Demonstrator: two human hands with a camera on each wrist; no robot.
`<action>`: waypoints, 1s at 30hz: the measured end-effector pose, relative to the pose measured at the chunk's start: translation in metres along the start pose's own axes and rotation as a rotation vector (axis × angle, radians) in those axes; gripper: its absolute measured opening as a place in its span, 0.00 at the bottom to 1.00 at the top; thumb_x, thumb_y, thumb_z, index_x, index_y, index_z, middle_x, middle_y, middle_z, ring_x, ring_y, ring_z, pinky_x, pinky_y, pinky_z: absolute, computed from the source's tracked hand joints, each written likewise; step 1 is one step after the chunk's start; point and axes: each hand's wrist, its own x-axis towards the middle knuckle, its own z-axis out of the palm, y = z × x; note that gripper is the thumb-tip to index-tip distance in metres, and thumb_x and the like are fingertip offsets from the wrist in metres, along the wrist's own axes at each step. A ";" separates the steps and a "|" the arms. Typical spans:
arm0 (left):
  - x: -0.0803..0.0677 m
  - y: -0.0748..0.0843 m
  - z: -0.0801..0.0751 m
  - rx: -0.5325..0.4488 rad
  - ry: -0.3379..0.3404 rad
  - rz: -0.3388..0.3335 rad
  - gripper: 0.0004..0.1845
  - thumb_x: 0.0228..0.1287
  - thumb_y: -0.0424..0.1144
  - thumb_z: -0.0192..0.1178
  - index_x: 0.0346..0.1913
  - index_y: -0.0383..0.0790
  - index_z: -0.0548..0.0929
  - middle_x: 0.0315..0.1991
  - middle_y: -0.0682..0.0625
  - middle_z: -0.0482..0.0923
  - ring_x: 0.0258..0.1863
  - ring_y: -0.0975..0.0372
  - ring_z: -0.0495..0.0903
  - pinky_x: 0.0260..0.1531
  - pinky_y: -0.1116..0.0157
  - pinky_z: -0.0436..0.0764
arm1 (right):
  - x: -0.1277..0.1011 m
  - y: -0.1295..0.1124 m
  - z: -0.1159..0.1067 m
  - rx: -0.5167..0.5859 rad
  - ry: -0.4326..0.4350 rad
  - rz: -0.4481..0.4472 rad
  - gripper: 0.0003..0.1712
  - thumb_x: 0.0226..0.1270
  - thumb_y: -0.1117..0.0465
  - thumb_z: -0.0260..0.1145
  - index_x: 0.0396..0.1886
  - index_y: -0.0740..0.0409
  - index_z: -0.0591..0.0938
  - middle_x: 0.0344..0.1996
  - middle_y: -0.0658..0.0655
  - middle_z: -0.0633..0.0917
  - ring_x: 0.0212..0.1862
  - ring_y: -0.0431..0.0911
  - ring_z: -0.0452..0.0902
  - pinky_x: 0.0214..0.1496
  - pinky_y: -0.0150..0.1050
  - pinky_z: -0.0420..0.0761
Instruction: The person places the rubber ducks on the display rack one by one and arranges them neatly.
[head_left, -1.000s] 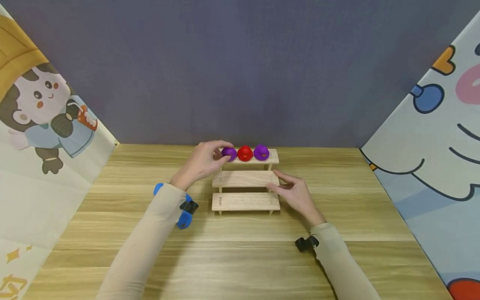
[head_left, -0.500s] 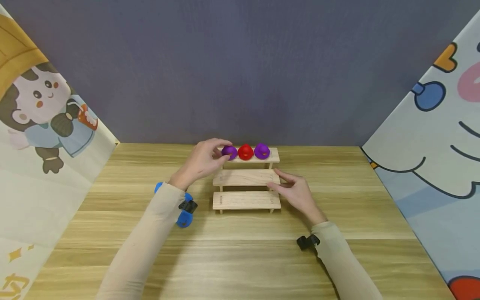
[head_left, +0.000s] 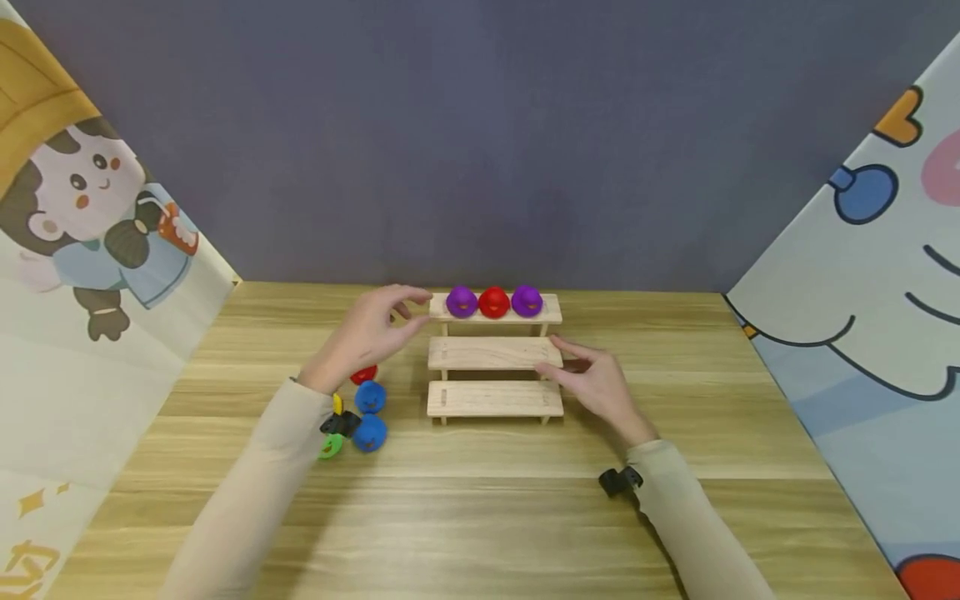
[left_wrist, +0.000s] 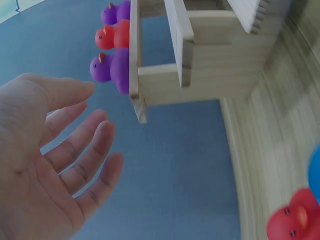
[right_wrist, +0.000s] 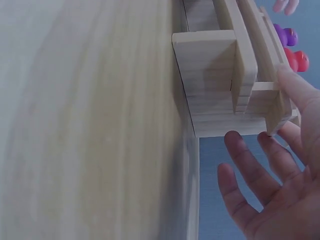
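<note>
A three-step wooden stand (head_left: 495,400) is on the table. Its top step carries a row of small rubber ducks: a left purple duck (head_left: 462,302), a red duck (head_left: 494,302) and a right purple duck (head_left: 527,302). My left hand (head_left: 371,329) is off the stand's upper left end, fingers loosely spread and holding nothing. In the left wrist view a gap shows between those fingertips (left_wrist: 87,90) and the nearest purple duck (left_wrist: 110,70). My right hand (head_left: 596,387) grips the right end of the middle step, thumb (right_wrist: 297,90) on one edge and fingers at the other.
On the table by the left forearm sit more ducks: two blue ducks (head_left: 370,433), a red duck (head_left: 364,375), a partly hidden yellow duck (head_left: 337,404) and a green duck (head_left: 330,447). A dark grey wall (head_left: 480,150) rises behind the stand; printed panels flank both sides.
My left hand has let go of the left purple duck, which stays on the top step, and has drawn back left. Ducks under the forearm have come into sight. The right hand keeps its hold.
</note>
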 end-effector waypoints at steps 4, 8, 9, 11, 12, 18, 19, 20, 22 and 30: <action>-0.012 -0.008 -0.008 0.020 -0.001 -0.019 0.20 0.75 0.41 0.66 0.66 0.43 0.85 0.63 0.46 0.86 0.51 0.52 0.86 0.50 0.48 0.85 | 0.000 -0.002 -0.001 0.000 -0.008 -0.003 0.39 0.62 0.42 0.81 0.71 0.47 0.82 0.71 0.58 0.81 0.49 0.54 0.93 0.44 0.33 0.90; -0.023 -0.017 -0.013 0.055 0.024 -0.017 0.19 0.75 0.40 0.66 0.66 0.44 0.85 0.62 0.46 0.87 0.49 0.53 0.86 0.48 0.51 0.84 | -0.001 -0.004 -0.002 -0.024 -0.019 -0.010 0.39 0.63 0.41 0.80 0.71 0.48 0.82 0.71 0.58 0.81 0.48 0.54 0.93 0.43 0.34 0.90; -0.026 -0.019 -0.015 0.062 0.030 -0.016 0.19 0.75 0.40 0.66 0.66 0.44 0.85 0.62 0.46 0.87 0.49 0.53 0.87 0.47 0.51 0.84 | 0.000 -0.005 -0.002 -0.030 -0.022 -0.015 0.39 0.64 0.41 0.80 0.72 0.48 0.81 0.71 0.58 0.81 0.48 0.54 0.93 0.43 0.34 0.90; -0.031 -0.023 -0.017 0.074 0.039 -0.019 0.19 0.75 0.40 0.66 0.65 0.43 0.85 0.61 0.46 0.87 0.48 0.53 0.86 0.47 0.51 0.84 | 0.000 -0.005 -0.002 -0.040 -0.027 -0.019 0.39 0.64 0.41 0.80 0.72 0.49 0.81 0.71 0.58 0.81 0.47 0.53 0.93 0.43 0.34 0.90; -0.033 -0.024 -0.018 0.079 0.043 -0.022 0.19 0.75 0.40 0.67 0.65 0.43 0.85 0.61 0.46 0.87 0.48 0.53 0.87 0.47 0.51 0.84 | 0.000 -0.005 -0.001 -0.039 -0.027 -0.020 0.39 0.64 0.42 0.80 0.72 0.49 0.81 0.71 0.58 0.81 0.47 0.53 0.93 0.43 0.34 0.90; -0.047 -0.033 -0.021 0.098 0.056 -0.051 0.18 0.75 0.40 0.66 0.63 0.41 0.86 0.60 0.45 0.88 0.47 0.53 0.86 0.47 0.51 0.85 | -0.002 -0.006 -0.001 -0.032 -0.018 -0.014 0.39 0.63 0.41 0.81 0.71 0.48 0.82 0.70 0.58 0.82 0.47 0.53 0.93 0.42 0.34 0.90; -0.050 -0.035 -0.021 0.098 0.059 -0.051 0.18 0.75 0.40 0.66 0.63 0.41 0.86 0.60 0.44 0.88 0.47 0.53 0.86 0.47 0.50 0.85 | -0.002 -0.005 -0.001 -0.034 -0.015 -0.015 0.39 0.63 0.41 0.81 0.71 0.48 0.82 0.70 0.58 0.82 0.46 0.53 0.93 0.42 0.34 0.90; -0.052 -0.037 -0.022 0.100 0.059 -0.053 0.18 0.75 0.40 0.66 0.64 0.41 0.86 0.60 0.44 0.88 0.47 0.52 0.86 0.47 0.50 0.85 | -0.002 -0.005 -0.001 -0.035 -0.012 -0.015 0.39 0.63 0.41 0.80 0.71 0.48 0.82 0.70 0.58 0.82 0.46 0.52 0.93 0.42 0.34 0.90; -0.057 -0.040 -0.023 0.104 0.064 -0.053 0.18 0.75 0.40 0.65 0.64 0.40 0.86 0.59 0.44 0.88 0.46 0.52 0.87 0.46 0.50 0.85 | -0.002 -0.005 -0.001 -0.036 -0.006 -0.021 0.39 0.63 0.41 0.80 0.71 0.49 0.82 0.70 0.59 0.82 0.45 0.52 0.93 0.41 0.34 0.90; -0.082 -0.055 -0.025 0.099 0.063 -0.078 0.18 0.75 0.38 0.66 0.64 0.39 0.85 0.59 0.42 0.88 0.46 0.52 0.87 0.46 0.47 0.87 | -0.004 -0.004 -0.001 -0.033 -0.013 -0.036 0.38 0.66 0.43 0.79 0.72 0.50 0.82 0.70 0.60 0.81 0.44 0.50 0.94 0.41 0.33 0.89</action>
